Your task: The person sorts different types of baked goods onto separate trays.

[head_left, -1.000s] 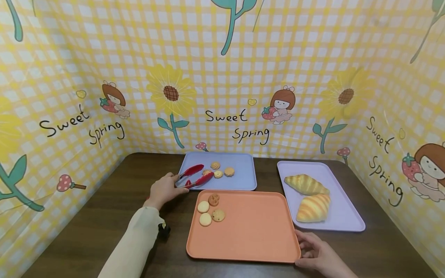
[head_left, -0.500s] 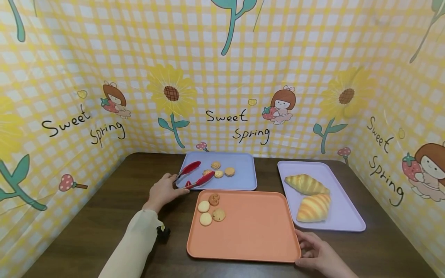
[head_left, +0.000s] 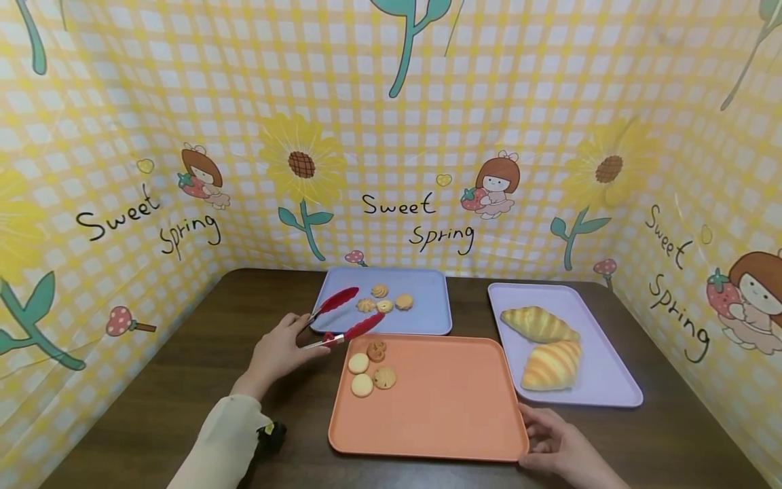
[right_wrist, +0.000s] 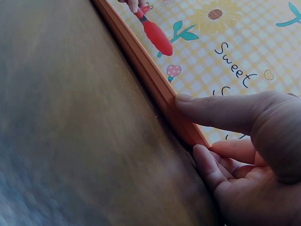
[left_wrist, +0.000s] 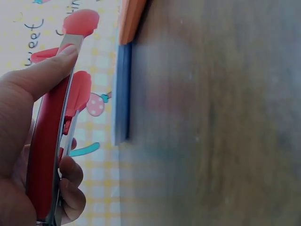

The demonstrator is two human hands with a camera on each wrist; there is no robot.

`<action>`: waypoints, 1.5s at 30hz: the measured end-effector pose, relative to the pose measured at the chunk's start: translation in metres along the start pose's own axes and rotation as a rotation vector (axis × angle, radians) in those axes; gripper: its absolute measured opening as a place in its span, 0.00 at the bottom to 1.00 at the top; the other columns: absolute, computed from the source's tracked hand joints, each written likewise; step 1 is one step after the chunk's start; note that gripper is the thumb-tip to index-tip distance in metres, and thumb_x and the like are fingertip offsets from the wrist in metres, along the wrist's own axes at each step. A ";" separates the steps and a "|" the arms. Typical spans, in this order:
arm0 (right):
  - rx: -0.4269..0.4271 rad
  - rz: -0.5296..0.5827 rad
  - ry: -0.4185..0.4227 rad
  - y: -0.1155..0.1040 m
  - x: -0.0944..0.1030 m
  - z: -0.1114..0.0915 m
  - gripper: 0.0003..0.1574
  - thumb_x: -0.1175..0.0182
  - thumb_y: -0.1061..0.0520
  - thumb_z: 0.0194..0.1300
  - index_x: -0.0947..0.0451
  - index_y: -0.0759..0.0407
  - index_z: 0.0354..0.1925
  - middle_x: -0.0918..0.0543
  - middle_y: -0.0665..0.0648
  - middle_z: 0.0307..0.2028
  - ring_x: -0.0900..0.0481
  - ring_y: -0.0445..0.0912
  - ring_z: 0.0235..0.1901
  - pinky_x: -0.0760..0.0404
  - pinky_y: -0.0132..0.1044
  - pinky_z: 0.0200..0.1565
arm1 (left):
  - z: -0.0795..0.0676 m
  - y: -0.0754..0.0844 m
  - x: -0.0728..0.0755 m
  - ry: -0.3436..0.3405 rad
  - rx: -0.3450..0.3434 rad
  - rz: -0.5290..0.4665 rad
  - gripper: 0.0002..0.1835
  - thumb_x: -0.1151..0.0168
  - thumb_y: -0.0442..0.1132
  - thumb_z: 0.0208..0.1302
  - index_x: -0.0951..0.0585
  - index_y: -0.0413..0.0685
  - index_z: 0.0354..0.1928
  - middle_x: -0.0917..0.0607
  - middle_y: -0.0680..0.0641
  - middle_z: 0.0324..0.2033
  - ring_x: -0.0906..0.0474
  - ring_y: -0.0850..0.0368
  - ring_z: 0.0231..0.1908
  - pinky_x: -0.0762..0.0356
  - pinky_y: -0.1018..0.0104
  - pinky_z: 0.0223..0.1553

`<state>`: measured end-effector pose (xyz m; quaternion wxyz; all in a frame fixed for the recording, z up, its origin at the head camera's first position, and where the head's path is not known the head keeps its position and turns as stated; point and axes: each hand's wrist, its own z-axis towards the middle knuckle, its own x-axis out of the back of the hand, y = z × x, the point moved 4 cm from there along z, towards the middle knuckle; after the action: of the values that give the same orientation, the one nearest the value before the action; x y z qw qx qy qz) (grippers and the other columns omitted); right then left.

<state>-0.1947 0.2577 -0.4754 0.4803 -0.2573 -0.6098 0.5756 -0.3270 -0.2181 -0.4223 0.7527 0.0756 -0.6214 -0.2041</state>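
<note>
1. Head: we see the left hand (head_left: 277,350) gripping the tongs (head_left: 362,327), tips spread toward the blue tray (head_left: 421,282) and close to its four cookies (head_left: 379,291). We judge the cookies light, dry and crumbly; a gentle squeeze on their sides should suit them. The right hand (head_left: 562,441) grips the orange tray (head_left: 452,397) by its right edge, close to the near corner. Four biscuits (head_left: 362,385) lie loose at its far left and would probably slide if we tilted it.

2. Left wrist: the thumb lies along one arm of the tongs, with fingers curled at the other. We take the metal for stiff yet light, with some spring between the arms; the red tips look slightly soft, good against slipping. The red grips are where we would hold.

3. Right wrist: the thumb rests on the orange tray's rim, other fingers against its outer side. It looks like light, stiff, smooth plastic, so we would pinch the raised rim and let the bench (right_wrist: 94,122) carry the weight.
</note>
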 end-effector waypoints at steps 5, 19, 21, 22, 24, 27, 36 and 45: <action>-0.001 0.000 -0.002 0.000 0.000 0.000 0.51 0.29 0.66 0.57 0.48 0.87 0.67 0.29 0.63 0.48 0.22 0.38 0.40 0.18 0.35 0.38 | -0.010 0.006 0.006 -0.020 -0.025 -0.022 0.47 0.28 0.62 0.54 0.29 0.37 0.69 0.25 0.41 0.55 0.21 0.42 0.44 0.23 0.44 0.41; -0.034 -0.002 0.006 0.002 0.000 0.000 0.51 0.29 0.66 0.57 0.47 0.86 0.67 0.29 0.63 0.49 0.23 0.37 0.42 0.18 0.35 0.39 | -0.037 0.009 0.015 -0.076 -0.221 -0.068 0.45 0.23 0.61 0.48 0.23 0.44 0.65 0.23 0.51 0.50 0.23 0.53 0.37 0.25 0.55 0.35; -0.031 -0.005 0.007 0.002 0.000 0.000 0.51 0.29 0.66 0.57 0.47 0.86 0.67 0.29 0.63 0.49 0.23 0.37 0.42 0.18 0.35 0.39 | -0.040 0.009 0.015 -0.106 -0.243 -0.081 0.44 0.23 0.61 0.48 0.23 0.45 0.65 0.23 0.53 0.49 0.26 0.57 0.33 0.29 0.60 0.31; -0.032 -0.004 0.007 0.003 0.000 0.000 0.51 0.29 0.66 0.57 0.46 0.86 0.67 0.29 0.63 0.49 0.24 0.36 0.42 0.18 0.35 0.39 | -0.042 0.009 0.015 -0.123 -0.256 -0.084 0.45 0.24 0.62 0.48 0.23 0.44 0.65 0.24 0.54 0.48 0.27 0.58 0.31 0.30 0.62 0.31; -0.031 -0.004 0.005 0.003 0.000 0.000 0.51 0.29 0.66 0.57 0.46 0.86 0.67 0.29 0.63 0.50 0.24 0.36 0.42 0.18 0.35 0.39 | -0.044 0.009 0.015 -0.156 -0.282 -0.087 0.46 0.25 0.63 0.49 0.23 0.43 0.65 0.25 0.56 0.48 0.29 0.61 0.29 0.33 0.65 0.29; -0.040 0.004 0.001 0.004 0.001 0.000 0.51 0.29 0.66 0.57 0.47 0.86 0.67 0.29 0.63 0.50 0.24 0.37 0.42 0.18 0.35 0.39 | -0.046 0.010 0.014 -0.195 -0.323 -0.081 0.46 0.26 0.64 0.50 0.24 0.43 0.66 0.26 0.57 0.48 0.33 0.66 0.26 0.35 0.67 0.27; -0.042 -0.001 0.000 0.003 0.001 0.001 0.52 0.28 0.66 0.57 0.47 0.85 0.68 0.29 0.63 0.50 0.23 0.37 0.42 0.18 0.35 0.39 | -0.051 0.025 0.015 -0.224 -0.369 -0.014 0.44 0.26 0.63 0.50 0.22 0.43 0.64 0.25 0.56 0.47 0.39 0.69 0.19 0.36 0.67 0.25; -0.002 -0.004 -0.005 0.003 0.000 0.001 0.50 0.29 0.66 0.57 0.47 0.87 0.66 0.29 0.63 0.50 0.24 0.36 0.43 0.19 0.35 0.39 | -0.058 0.044 0.022 -0.245 -0.375 0.081 0.44 0.26 0.64 0.48 0.20 0.40 0.60 0.25 0.54 0.40 0.38 0.65 0.18 0.38 0.66 0.22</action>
<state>-0.1960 0.2581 -0.4778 0.4797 -0.2552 -0.6119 0.5748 -0.2589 -0.1956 -0.3985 0.6799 -0.1162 -0.6619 -0.2934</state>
